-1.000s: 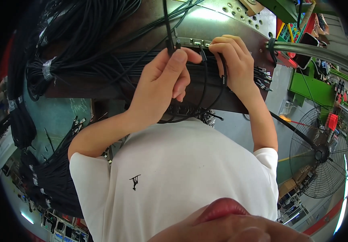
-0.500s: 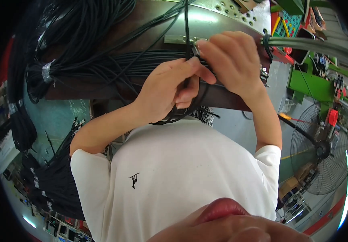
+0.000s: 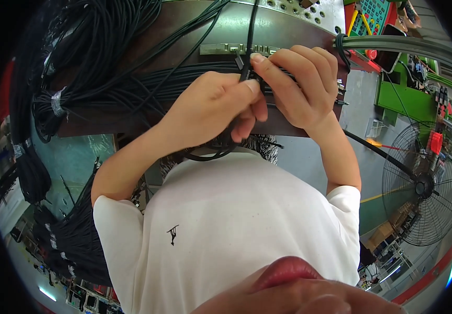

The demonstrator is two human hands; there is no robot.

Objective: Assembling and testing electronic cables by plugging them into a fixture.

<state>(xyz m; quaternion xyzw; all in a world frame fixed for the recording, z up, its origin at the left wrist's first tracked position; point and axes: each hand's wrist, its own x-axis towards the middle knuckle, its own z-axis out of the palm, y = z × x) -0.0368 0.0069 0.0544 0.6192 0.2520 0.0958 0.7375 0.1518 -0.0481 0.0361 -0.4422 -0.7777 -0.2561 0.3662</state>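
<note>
Two-handed fingertip work on a black cable

Subject: one black cable, running from the upper edge of view down into the fingers above the worktop. A notched metal bar lies just beyond the fingertips.

Left hand: thumb and forefinger closed on the cable, remaining fingers loosely curled. Right hand: thumb tip against the cable near the left thumb, other fingers bent, palm partly open. Whether it truly grips anything cannot be told; the contact is partly hidden.

Surroundings: a bundle of black cables lies across the worktop behind the left hand; a cable loop hangs at the near edge, by the white shirt.

Judgement: the step in hand appears to be fine handling of the cable at the fingertips. The next move calls for a steady left pinch and precise right-hand placement, clear of neighbouring strands.
</note>
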